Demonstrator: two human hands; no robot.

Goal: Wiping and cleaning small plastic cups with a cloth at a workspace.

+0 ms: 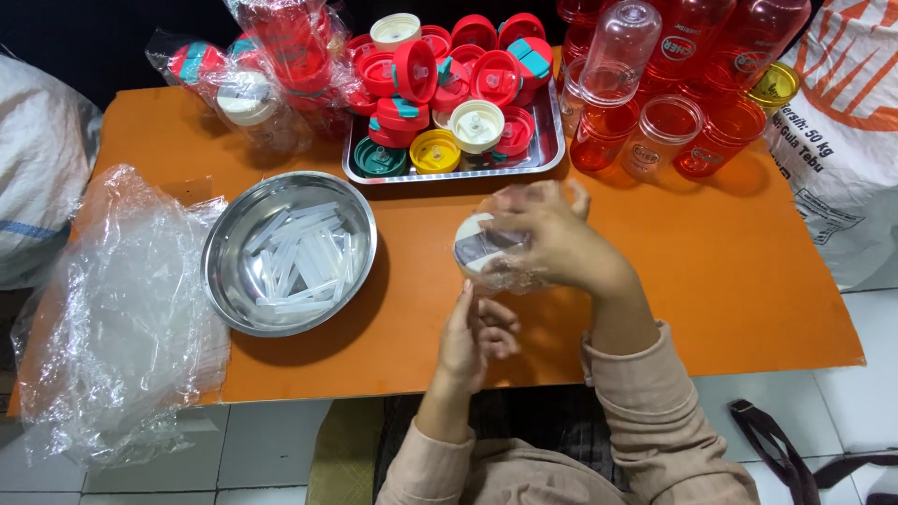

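Gripping a clear bottle [500, 251] wrapped in thin plastic, the right hand [552, 245] had its fingers curled tight around the side, holding it over the orange table [711, 281] near the middle. A white lid [470, 241] closed the bottle's left end. Just below it, nearer the person, the left hand [475, 339] hovered with fingers loosely bent and partly apart, its fingertips reaching up toward the bottle's underside; whether they touched I could not tell.

To the left sat a steel bowl [234, 271] holding clear straws [304, 254]. Further left, crumpled plastic wrap [122, 318] hung over the table's edge. At the far side stood a steel tray [552, 140] heaped with red, white, yellow and green lids [449, 75]. Right of the tray, red and clear bottles [673, 122] were crowded together, and wrapped bottles [271, 65] lay at the far left. A printed white sack [842, 159] leaned at the right.
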